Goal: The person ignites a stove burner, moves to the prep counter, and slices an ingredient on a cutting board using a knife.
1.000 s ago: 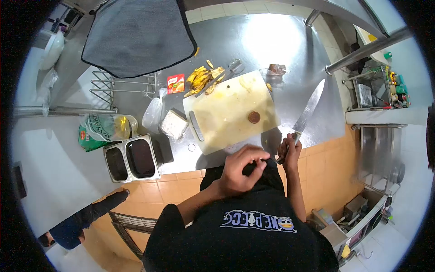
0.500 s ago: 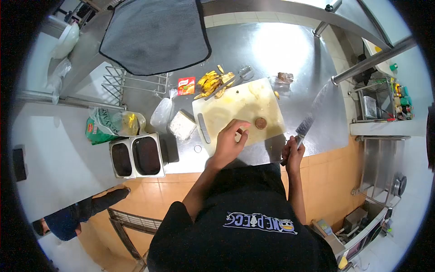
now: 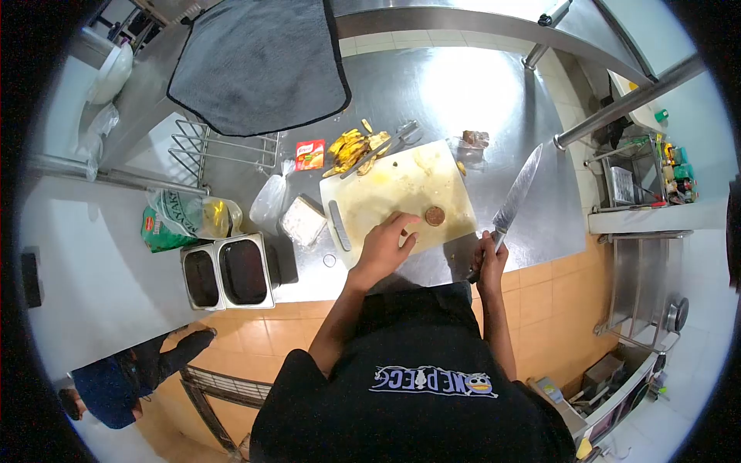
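A silver steel table (image 3: pixel 552 224) bears a cream rectangular cutting board (image 3: pixel 401 185). Beside it, a long steel-bladed knife (image 3: pixel 517 193) is gripped in the right hand (image 3: pixel 490 258), best angled aside. The left hand (image 3: pixel 382 251), seemingly empty, thumb and fingers parted, is just beside a small round brown piece (image 3: pixel 434 216) on the board; a light edge pinch should suit.

I am looking through the head camera into a kitchen, apparently a professional one. A broad, shiny stainless-steel table (image 3: pixel 544 228) is filling the middle, and on it a cream rectangular cutting board (image 3: pixel 370 193) is lying. A long silver-bladed knife (image 3: pixel 519 189) is showing to the right. Deep rectangular steel pans (image 3: pixel 218 272) are standing at left, and colourful bottles (image 3: pixel 681 171) are crowding a metal rack (image 3: pixel 644 206) at far right.
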Demonstrator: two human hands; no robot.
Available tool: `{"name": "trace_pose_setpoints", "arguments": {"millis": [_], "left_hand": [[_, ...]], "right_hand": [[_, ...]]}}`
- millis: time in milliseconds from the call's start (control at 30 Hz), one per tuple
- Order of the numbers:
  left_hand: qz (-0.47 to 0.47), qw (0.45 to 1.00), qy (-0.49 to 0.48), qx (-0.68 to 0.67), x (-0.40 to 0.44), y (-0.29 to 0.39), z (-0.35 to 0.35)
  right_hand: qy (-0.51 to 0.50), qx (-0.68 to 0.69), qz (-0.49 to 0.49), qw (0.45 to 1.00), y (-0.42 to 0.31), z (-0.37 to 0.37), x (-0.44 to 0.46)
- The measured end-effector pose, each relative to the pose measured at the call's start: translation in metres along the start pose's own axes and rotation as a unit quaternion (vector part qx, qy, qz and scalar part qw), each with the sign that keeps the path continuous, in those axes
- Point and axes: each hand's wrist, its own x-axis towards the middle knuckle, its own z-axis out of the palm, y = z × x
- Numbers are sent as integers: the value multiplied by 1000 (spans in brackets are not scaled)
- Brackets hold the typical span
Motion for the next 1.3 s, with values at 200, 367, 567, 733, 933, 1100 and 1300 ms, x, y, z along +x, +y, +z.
{"name": "trace_pose_setpoints", "arguments": {"millis": [200, 367, 567, 733, 933, 1100, 1300], "left_hand": [[-7, 1000, -14, -5, -1, 1, 1], [-10, 1000, -15, -6, -1, 0, 2], [-9, 1000, -19, -9, 0, 3, 3], [-7, 1000, -24, -4, 1, 5, 4], [-6, 1000, -30, -4, 2, 5, 4], [-5, 999, -33, 4, 1, 10, 0], [-8, 999, -37, -2, 1, 6, 3]], "right_hand": [[-10, 3, -5, 1000, -2, 4, -2], [-9, 25, -6, 1000, 7, -2, 2], [11, 31, -1, 999, 7, -2, 0], [25, 40, 7, 999, 8, -2, 0], [13, 30, 0, 999, 12, -6, 3], [17, 26, 10, 999, 12, -5, 2], [19, 13, 18, 1000, 14, -5, 1]]}}
